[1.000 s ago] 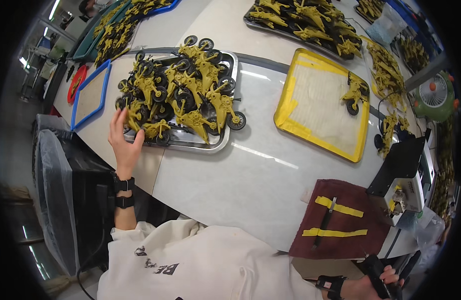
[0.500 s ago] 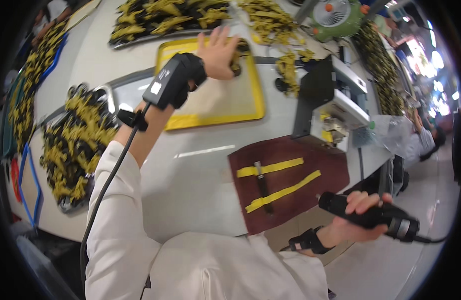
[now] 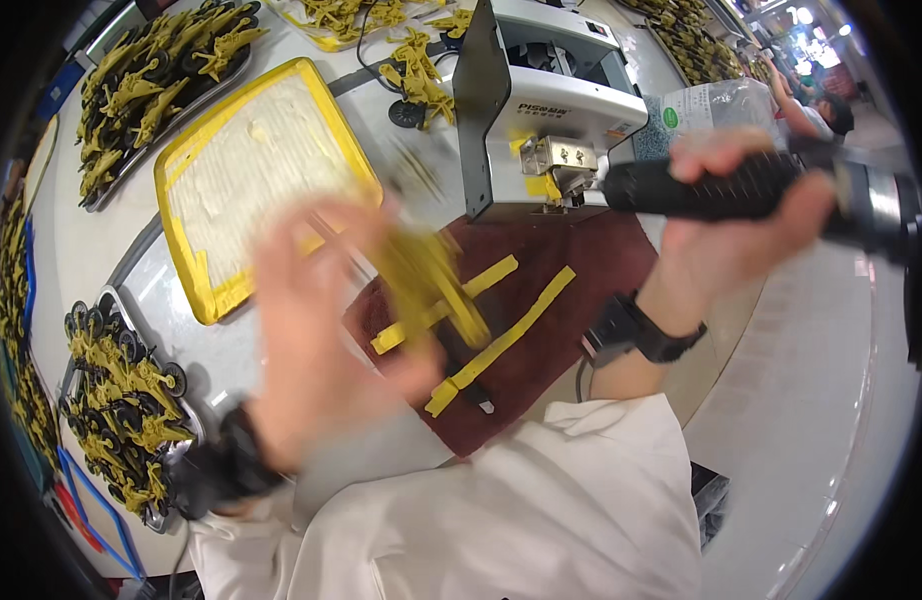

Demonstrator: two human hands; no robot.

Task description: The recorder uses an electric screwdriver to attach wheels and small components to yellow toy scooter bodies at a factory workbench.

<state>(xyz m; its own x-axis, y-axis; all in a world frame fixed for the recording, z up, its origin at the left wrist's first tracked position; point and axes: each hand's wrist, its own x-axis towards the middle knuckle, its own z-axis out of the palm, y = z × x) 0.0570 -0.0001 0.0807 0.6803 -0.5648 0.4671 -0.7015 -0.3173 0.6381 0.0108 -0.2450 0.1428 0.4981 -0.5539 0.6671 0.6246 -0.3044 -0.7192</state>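
Observation:
My left hand (image 3: 316,350), smeared by motion, is closed on a blurred yellow plastic toy part (image 3: 421,275) above the maroon mat (image 3: 581,300). The part's exact shape is lost in the blur. My right hand (image 3: 731,225) wraps round a black electric screwdriver (image 3: 696,190), held level at the right, its tip end pointing left in front of the screw feeder (image 3: 551,120). Two yellow tape strips (image 3: 516,335) cross the mat, with a dark strap partly hidden under my left hand. The yellow-rimmed tray (image 3: 203,285) lies beyond my left hand.
Metal trays heaped with yellow-and-black wheeled toy parts (image 3: 131,400) stand at left, with another heap (image 3: 161,80) far left. Loose yellow parts (image 3: 421,80) lie beside the feeder. A clear plastic bag (image 3: 716,105) sits behind the screwdriver.
My left hand has come back from the yellow-rimmed tray to the mat with a yellow toy part. My right hand has raised the screwdriver toward the feeder. The view has shifted.

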